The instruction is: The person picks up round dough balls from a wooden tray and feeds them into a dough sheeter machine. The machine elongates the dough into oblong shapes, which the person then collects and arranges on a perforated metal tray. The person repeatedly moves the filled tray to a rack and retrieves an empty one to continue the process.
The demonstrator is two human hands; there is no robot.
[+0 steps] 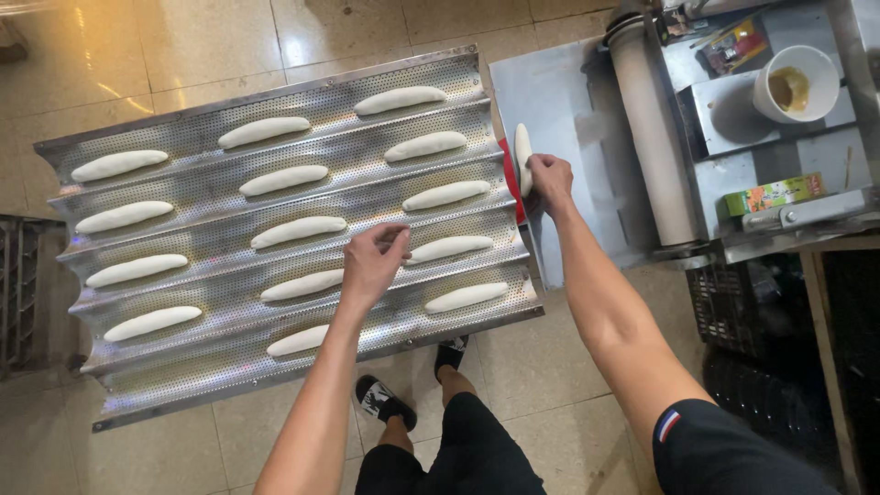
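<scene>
Meanwhile right hand (550,176) grips dough piece (522,158) beside tray (275,92) edge

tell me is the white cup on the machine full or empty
Nearly empty: the white cup shows only a yellowish-brown layer at its bottom, its inner walls bare.

The perforated metal tray (211,197) gleams silver; dough pieces (298,231) look matt, smooth and pale; floor tiles (165,55) shine glossy beige.

the left hand (371,261) rests on the perforated grooved tray (211,376), touching a dough roll (449,247) among rows of others; the right hand (550,176) grips an upright dough piece (522,151) at the metal machine's (559,101) chute
</scene>
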